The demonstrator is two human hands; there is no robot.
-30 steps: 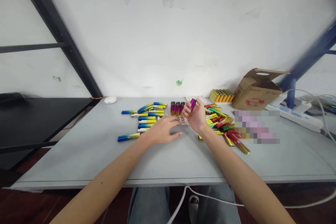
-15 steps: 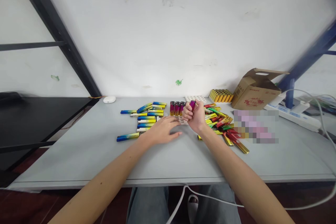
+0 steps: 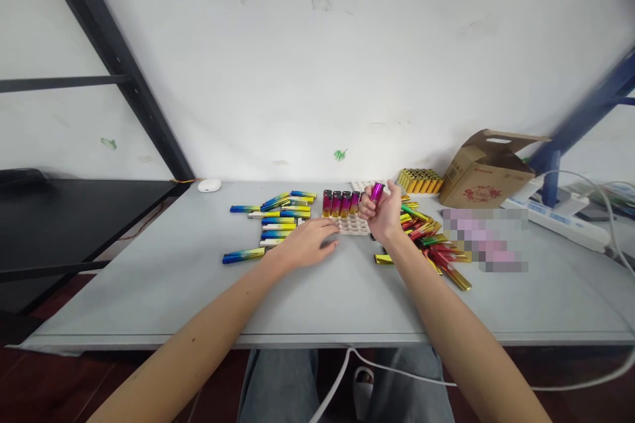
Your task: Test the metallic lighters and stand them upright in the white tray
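Note:
My right hand (image 3: 384, 215) is closed around a purple lighter (image 3: 377, 193), raised above the right side of a white tray with holes (image 3: 353, 225). Several purple-and-gold lighters (image 3: 345, 204) stand upright in the tray's back rows. My left hand (image 3: 311, 242) rests at the tray's left edge, fingers apart and holding nothing. Blue-and-yellow lighters (image 3: 278, 234) lie left of it. To the right of my right hand, red, green and gold lighters (image 3: 436, 244) lie in a loose heap.
Behind stand a second white tray (image 3: 363, 184) and a block of upright yellow lighters (image 3: 420, 181). An open cardboard box (image 3: 483, 178) and a white power strip (image 3: 560, 221) are at the right. A white case (image 3: 209, 186) sits at the back left.
My right hand has moved a little to the right with the purple lighter, uncovering more of the tray. The left hand has hardly moved.

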